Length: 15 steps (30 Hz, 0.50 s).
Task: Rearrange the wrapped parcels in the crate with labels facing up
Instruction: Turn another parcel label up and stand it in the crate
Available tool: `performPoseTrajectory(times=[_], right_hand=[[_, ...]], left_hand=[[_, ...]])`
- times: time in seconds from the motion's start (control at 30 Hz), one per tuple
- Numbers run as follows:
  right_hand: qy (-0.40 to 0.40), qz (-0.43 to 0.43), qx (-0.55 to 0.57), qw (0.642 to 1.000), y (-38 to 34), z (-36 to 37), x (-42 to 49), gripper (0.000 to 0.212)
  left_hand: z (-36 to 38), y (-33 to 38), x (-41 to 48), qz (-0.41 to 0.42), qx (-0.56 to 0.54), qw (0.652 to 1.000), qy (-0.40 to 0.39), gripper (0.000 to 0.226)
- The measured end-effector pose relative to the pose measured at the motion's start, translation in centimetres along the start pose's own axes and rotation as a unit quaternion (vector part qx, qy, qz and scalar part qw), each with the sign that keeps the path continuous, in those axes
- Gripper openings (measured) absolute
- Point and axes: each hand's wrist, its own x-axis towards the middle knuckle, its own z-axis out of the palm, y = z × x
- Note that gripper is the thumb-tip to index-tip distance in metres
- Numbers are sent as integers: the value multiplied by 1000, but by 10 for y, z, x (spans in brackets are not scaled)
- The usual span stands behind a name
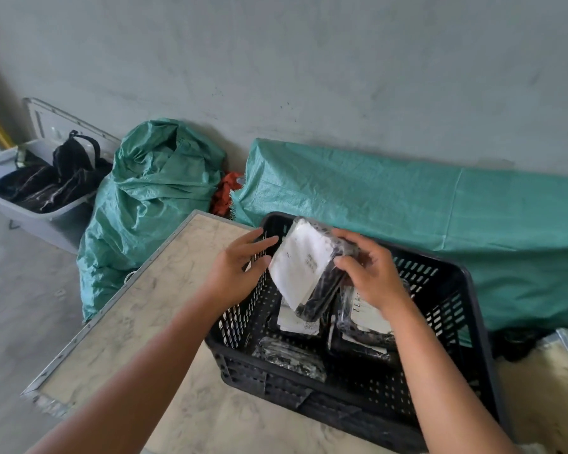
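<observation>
A black perforated plastic crate [446,365] stands on a marble-patterned table. My right hand [371,273] grips a black plastic-wrapped parcel [304,273] by its right edge and holds it tilted above the crate, white label showing toward me. My left hand [240,267] is at the parcel's left side with fingers spread, fingertips touching or nearly touching it. Inside the crate lie more wrapped parcels: one with a white label up [369,314] on the right, one with a label partly visible [297,324] under the held parcel, and a dark one [289,355] near the front.
The table [138,319] has a metal rim. Behind it a stuffed green woven sack [151,198] and a green tarp-covered bulk [407,211] lean against the grey wall. A grey tub [30,211] with dark bags sits on the floor at left.
</observation>
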Motion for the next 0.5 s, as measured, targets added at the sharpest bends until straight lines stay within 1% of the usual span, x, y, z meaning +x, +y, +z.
performPoseTrajectory(times=[0.07,0.17,0.23,0.27,0.33,0.43,0.47,0.5], right_hand=[[-6,-6,29,1000,-13,-14,0,44],[-12,-12,75,997,-24,-27,0,45],[-18,-2,95,995,-24,-30,1,47],[-18,5,95,995,-23,-31,2,48],[-5,16,81,997,-19,-29,3,48],[44,16,58,997,-6,-22,4,42],[56,19,45,997,1,-20,4,44],[61,25,24,998,8,-17,4,51]], left_hand=[[2,16,6,-2,-51,998,-42,40],[2,28,14,3,-149,982,-116,41],[2,30,18,8,-176,973,-150,41],[3,29,19,3,-173,972,-157,41],[6,25,21,-39,-188,967,-167,41],[20,10,22,-124,-264,941,-170,47],[25,4,23,-142,-274,938,-158,49],[31,-2,24,-158,-280,936,-143,50]])
